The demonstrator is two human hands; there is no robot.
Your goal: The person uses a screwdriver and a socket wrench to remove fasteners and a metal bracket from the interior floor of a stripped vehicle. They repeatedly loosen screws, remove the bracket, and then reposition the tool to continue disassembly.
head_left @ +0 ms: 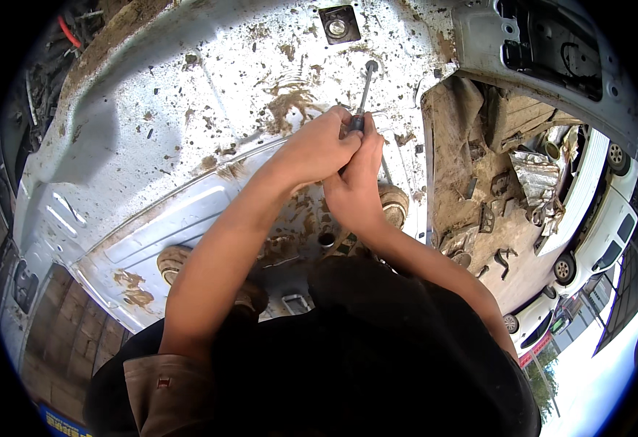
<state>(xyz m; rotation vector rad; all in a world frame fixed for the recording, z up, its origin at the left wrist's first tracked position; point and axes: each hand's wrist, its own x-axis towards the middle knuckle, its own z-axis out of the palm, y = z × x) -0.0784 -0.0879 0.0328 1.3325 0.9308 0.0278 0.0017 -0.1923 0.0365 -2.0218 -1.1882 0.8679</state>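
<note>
Both my hands are closed together around the dark handle of a screwdriver [365,102]. My left hand [322,146] wraps over the handle from the left, its fingers near the handle's front end. My right hand [359,171] grips from below and to the right, touching the left one. The thin metal shaft points away from me, and its far end meets a small dark round plug [372,65] in the silvery metal panel [253,87]. Whether the tip sits in the plug or only rests on it cannot be made out. Most of the handle is hidden by my fingers.
Dried mud spatters the vehicle's bare metal floor. Beyond the plug is a square opening [339,26] with a round metal part inside. To the right, past the panel edge, scrap metal [537,178] lies on dirt ground, and white vehicles [599,226] stand farther off.
</note>
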